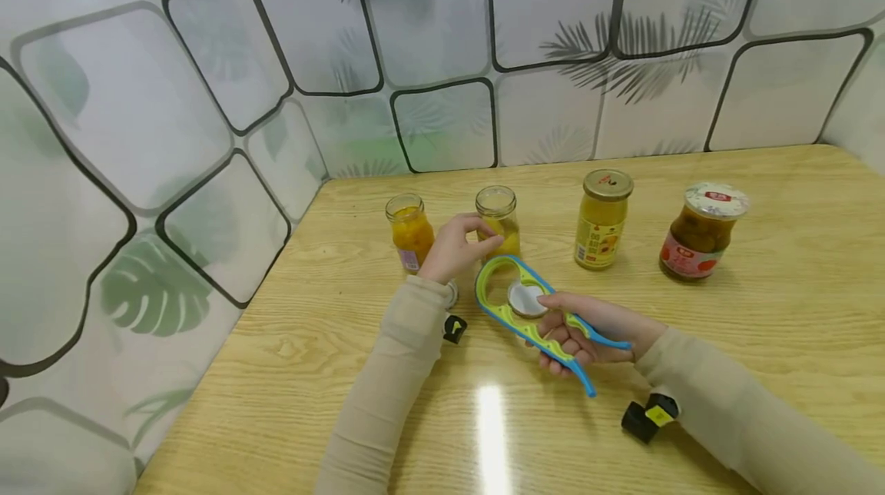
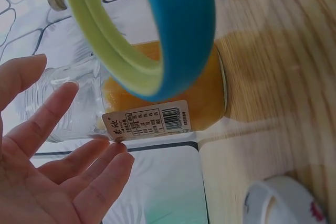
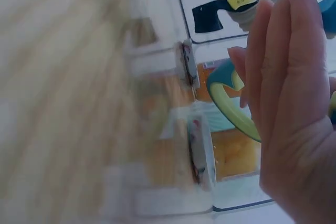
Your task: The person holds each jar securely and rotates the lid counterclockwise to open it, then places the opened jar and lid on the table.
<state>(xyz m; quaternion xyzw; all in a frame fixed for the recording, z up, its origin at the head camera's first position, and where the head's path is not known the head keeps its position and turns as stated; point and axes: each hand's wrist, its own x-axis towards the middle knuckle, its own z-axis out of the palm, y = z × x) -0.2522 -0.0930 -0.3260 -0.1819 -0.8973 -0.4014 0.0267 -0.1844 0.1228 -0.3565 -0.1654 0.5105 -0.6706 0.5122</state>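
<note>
My right hand (image 1: 588, 326) grips a blue and lime-green jar opener (image 1: 494, 307) by its handles, with the loop end pointing toward the jars. My left hand (image 1: 456, 245) is beside an open glass jar (image 1: 510, 237) of yellow fruit, its fingers loosely bent and holding nothing. In the left wrist view the fingertips are close to the jar's label (image 2: 149, 120); whether they touch it I cannot tell. Through the opener a lid (image 1: 527, 300) shows, white inside up, on the table. A second lid (image 1: 452, 294) is partly hidden behind the left wrist.
To the left is another open jar (image 1: 411, 234) of orange fruit. Two lidded jars stand on the right: a tall yellow one (image 1: 600, 222) and a squat dark one (image 1: 701, 234) with a red label. The wooden table (image 1: 276, 395) meets a patterned wall (image 1: 429, 26) behind.
</note>
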